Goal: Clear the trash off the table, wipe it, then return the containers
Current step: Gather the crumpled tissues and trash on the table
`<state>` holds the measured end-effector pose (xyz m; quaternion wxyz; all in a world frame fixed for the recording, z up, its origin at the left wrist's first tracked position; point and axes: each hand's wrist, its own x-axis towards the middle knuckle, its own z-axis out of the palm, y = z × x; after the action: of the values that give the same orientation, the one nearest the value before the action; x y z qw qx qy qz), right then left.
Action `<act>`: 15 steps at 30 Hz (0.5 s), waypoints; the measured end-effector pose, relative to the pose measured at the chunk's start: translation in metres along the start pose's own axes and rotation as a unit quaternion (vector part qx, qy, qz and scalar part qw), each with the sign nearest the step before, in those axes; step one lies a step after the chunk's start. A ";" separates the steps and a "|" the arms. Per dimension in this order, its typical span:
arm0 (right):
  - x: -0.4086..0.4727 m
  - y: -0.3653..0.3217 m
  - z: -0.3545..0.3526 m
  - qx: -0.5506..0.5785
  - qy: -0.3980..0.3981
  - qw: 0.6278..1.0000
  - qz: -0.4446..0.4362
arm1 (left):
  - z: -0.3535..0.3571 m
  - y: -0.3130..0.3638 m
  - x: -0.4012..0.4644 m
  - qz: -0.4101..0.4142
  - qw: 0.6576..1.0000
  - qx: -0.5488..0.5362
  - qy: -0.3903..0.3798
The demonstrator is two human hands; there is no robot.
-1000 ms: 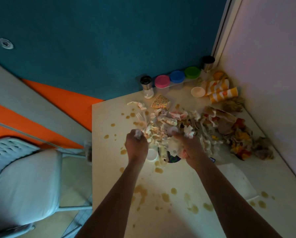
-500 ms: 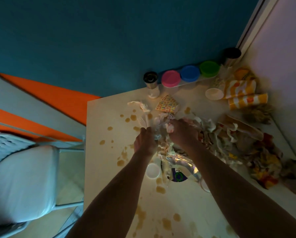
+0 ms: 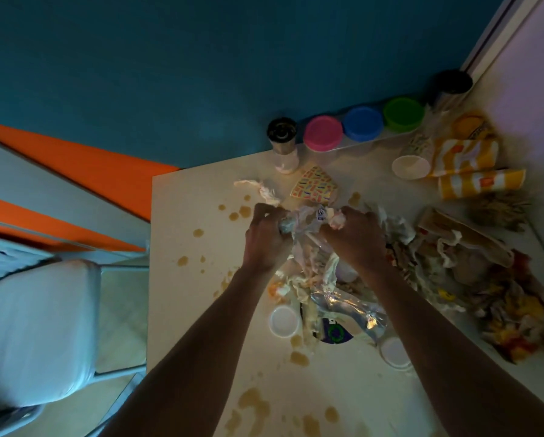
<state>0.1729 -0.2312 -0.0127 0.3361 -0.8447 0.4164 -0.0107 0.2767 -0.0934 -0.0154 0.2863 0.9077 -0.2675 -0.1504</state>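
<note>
My left hand and my right hand both grip a bunch of crumpled wrappers and tissues above the middle of the cream table. More of this trash hangs down between my wrists onto a crinkled clear plastic wrapper. A big heap of wrappers and paper covers the table's right side. Containers with pink, blue and green lids stand along the back edge, flanked by two black-capped shakers.
Brown spill spots dot the table. Two small white cups sit near my forearms. Striped paper cups lie at the back right, a patterned napkin behind my hands. A white chair stands left of the table.
Both hands moved farther back on the table and closed together around the bunch of wrappers and tissues, lifting it. The camera has come closer.
</note>
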 end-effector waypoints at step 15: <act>0.043 0.000 0.019 -0.081 -0.146 0.985 -0.037 | 0.022 0.004 0.032 -0.030 0.998 -0.016 -0.051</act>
<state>0.2073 -0.2511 -0.0388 0.3231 -0.8764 0.3310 0.1343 0.2914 -0.1239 -0.0343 0.2818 0.9020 -0.2517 -0.2089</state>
